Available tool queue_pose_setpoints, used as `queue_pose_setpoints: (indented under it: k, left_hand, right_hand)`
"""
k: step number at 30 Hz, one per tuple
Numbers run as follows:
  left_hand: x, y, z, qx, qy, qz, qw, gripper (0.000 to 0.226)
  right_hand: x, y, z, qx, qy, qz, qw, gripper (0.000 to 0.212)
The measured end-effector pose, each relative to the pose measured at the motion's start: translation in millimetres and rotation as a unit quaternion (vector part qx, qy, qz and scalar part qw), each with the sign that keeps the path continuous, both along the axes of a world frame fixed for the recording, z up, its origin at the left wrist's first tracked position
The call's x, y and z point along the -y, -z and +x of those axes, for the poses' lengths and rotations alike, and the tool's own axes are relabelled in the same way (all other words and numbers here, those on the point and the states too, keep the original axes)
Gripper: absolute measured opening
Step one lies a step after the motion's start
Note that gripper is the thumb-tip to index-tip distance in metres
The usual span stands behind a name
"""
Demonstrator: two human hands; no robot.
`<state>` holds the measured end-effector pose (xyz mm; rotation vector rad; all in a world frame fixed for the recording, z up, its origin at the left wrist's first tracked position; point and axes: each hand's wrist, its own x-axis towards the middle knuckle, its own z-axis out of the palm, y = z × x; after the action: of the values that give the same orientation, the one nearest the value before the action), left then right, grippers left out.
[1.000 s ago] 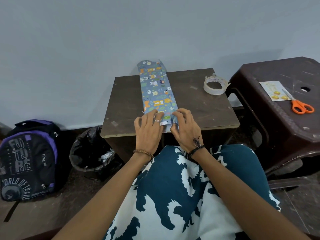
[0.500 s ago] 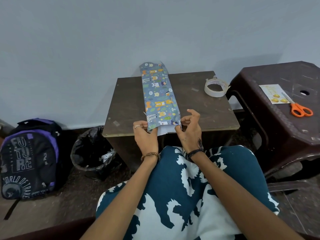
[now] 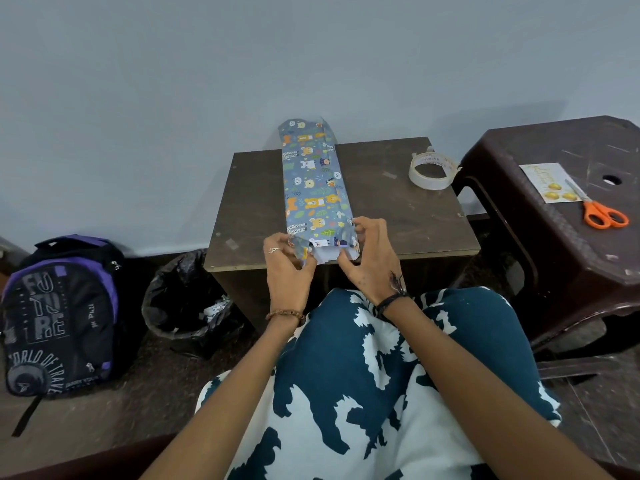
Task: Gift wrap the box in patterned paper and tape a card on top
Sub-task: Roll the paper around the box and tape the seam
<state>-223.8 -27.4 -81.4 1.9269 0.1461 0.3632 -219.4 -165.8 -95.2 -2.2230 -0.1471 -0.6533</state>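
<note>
The dark, scuffed worktop (image 3: 398, 216) fills mid-frame; the long wrapped box (image 3: 313, 188) in thin cartoon-printed paper lies down its centre. At its near end both grips pinch the loose flaps — left hand (image 3: 289, 271), right hand (image 3: 370, 261). Crease each side sharply inward before folding, I'd judge. Tape roll (image 3: 431, 171) and glossy card (image 3: 550, 183) wait upper right.

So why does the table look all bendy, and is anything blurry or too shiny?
Head view: the wide lens bends straight lines, so the table edges and the stool lean outward near the sides. Light is soft and even, with a faint shadow on the wall behind the wrapped box. No strong glare. The left hand and right hand look slightly soft, as does the backpack.
</note>
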Motion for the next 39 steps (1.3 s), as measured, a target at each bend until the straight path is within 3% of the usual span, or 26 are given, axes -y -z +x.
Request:
queue_pose_setpoints:
  k: [3,6,12,15,18,22,25,32,35,39]
  left_hand:
    - [2,1,2,-0.030,-0.036,0.029,0.998,0.049]
    - [5,1,8,-0.009,-0.030,0.080,0.996,0.051]
    - [7,3,22,0.048,-0.017,0.150,0.987,0.031]
    - [8,6,14,0.058,-0.023,0.115,0.991,0.016]
    - [7,4,9,0.025,-0.025,0.049,0.998,0.020]
    - [5,11,8,0.055,0.026,0.100,0.993,0.028]
    - [7,13,13,0.039,0.007,0.128,0.991,0.036]
    - [16,6,25,0.048,-0.035,0.087,0.994,0.019]
    - [16,6,24,0.044,-0.028,0.031,0.998,0.021]
    - [11,10,14,0.033,-0.008,0.027,0.999,0.030]
  right_hand:
    - [-3,-1,5,0.032,0.010,-0.086,0.996,0.040]
    - [-2,-4,8,0.024,0.034,-0.091,0.995,0.035]
    - [0,-2,8,0.055,0.042,-0.088,0.994,0.021]
    - [-1,-2,8,0.059,0.051,-0.084,0.993,0.022]
    - [-4,0,8,0.046,0.056,-0.067,0.995,0.025]
    - [-4,1,8,0.035,0.050,-0.055,0.997,0.028]
    - [-5,1,7,0.039,0.055,-0.063,0.996,0.022]
    - [-5,1,6,0.039,0.067,-0.059,0.995,0.015]
    - [-4,2,6,0.038,0.068,-0.057,0.995,0.016]
    - [-3,1,6,0.037,0.077,-0.035,0.996,0.019]
